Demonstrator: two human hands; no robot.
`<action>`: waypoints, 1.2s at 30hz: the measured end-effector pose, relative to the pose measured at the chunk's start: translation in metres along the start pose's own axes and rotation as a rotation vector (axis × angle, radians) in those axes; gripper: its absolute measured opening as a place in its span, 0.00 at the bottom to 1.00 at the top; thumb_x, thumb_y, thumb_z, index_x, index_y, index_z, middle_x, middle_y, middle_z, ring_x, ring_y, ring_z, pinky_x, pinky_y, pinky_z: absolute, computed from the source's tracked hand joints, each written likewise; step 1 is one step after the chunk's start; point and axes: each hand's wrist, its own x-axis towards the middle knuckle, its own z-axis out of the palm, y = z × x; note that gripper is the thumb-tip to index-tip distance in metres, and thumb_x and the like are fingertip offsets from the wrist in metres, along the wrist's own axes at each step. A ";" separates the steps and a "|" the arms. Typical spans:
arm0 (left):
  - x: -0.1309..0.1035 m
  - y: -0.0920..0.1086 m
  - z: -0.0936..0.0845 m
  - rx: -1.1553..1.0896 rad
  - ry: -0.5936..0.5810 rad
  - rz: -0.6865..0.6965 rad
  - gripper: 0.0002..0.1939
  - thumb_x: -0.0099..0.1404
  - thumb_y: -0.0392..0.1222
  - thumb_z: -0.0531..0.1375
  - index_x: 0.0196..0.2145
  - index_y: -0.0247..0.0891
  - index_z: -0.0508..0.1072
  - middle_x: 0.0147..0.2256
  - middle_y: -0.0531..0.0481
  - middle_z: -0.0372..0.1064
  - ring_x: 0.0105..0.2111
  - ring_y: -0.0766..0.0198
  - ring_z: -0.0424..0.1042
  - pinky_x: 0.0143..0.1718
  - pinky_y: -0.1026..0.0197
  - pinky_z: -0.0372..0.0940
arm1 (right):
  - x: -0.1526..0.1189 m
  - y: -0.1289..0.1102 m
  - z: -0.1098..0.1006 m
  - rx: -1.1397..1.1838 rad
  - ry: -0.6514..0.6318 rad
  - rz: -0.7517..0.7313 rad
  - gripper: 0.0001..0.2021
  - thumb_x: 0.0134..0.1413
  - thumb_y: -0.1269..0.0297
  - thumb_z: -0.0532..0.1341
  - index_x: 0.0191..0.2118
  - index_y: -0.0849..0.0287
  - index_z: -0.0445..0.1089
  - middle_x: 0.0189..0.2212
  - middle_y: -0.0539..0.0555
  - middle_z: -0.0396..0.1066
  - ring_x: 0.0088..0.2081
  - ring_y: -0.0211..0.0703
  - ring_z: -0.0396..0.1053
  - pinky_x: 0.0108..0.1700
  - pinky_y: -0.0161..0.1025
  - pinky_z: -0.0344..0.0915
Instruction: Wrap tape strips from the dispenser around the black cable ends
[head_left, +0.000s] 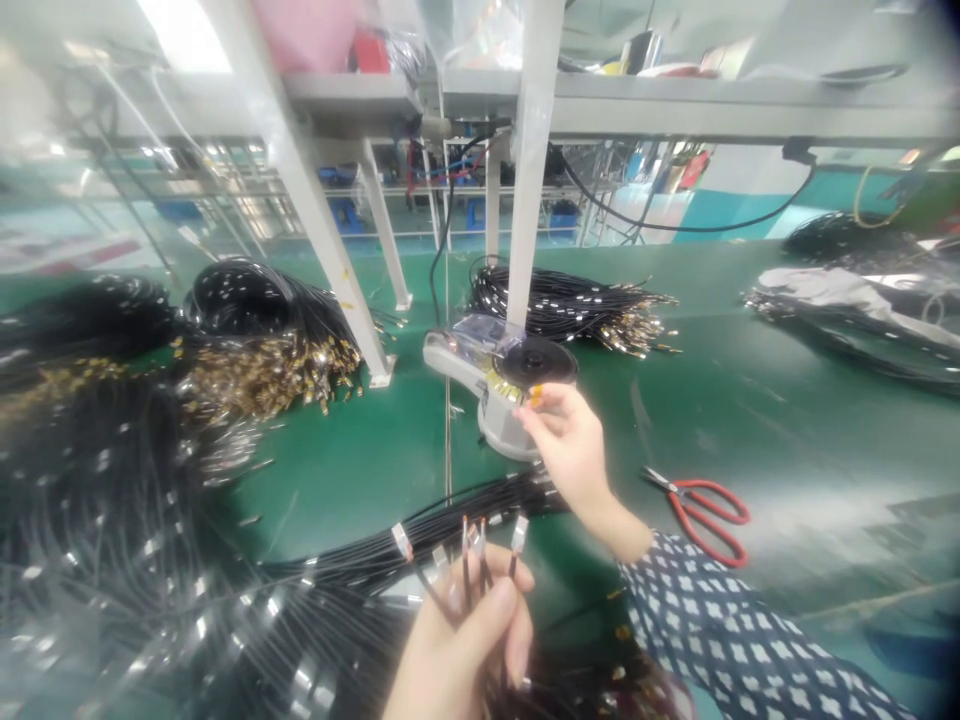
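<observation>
Black cables with white tags and copper-coloured tips (519, 537) stand up out of my left hand (480, 615), whose fingers are wrapped round them at the bottom centre. My right hand (574, 440) reaches to the front of a grey round device (504, 425) with a black disc (536, 360) on top. Its thumb and forefinger are pinched near a small orange-yellow piece at the device's edge; what lies between the fingertips is too small to make out. A bundle of black cables (450, 520) lies behind my left hand.
Red-handled scissors (709, 512) lie right of my right hand. Black cable heaps (247, 300) cover the left side, and another bundle (555, 300) lies behind the device. White metal posts (525, 180) rise from the green table (345, 480) to a shelf (675, 110).
</observation>
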 end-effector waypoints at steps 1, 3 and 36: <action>0.000 0.000 0.000 -0.003 0.001 -0.004 0.15 0.60 0.52 0.66 0.32 0.36 0.73 0.14 0.56 0.61 0.15 0.74 0.53 0.20 0.67 0.47 | -0.001 0.002 0.001 -0.011 0.004 -0.020 0.12 0.51 0.63 0.67 0.41 0.58 0.67 0.37 0.51 0.70 0.35 0.42 0.78 0.38 0.37 0.75; -0.001 0.000 0.000 -0.004 0.002 -0.008 0.15 0.60 0.52 0.66 0.32 0.37 0.73 0.14 0.56 0.61 0.15 0.74 0.54 0.20 0.67 0.47 | -0.003 0.003 0.003 -0.029 0.013 -0.061 0.12 0.52 0.64 0.66 0.41 0.57 0.66 0.41 0.53 0.69 0.38 0.43 0.78 0.42 0.40 0.75; -0.006 0.013 0.024 0.280 0.289 0.121 0.16 0.52 0.45 0.71 0.35 0.33 0.77 0.19 0.56 0.63 0.17 0.73 0.58 0.19 0.68 0.53 | -0.047 -0.088 -0.069 -0.142 -0.816 0.405 0.22 0.64 0.48 0.52 0.31 0.60 0.71 0.30 0.53 0.73 0.32 0.41 0.75 0.36 0.35 0.69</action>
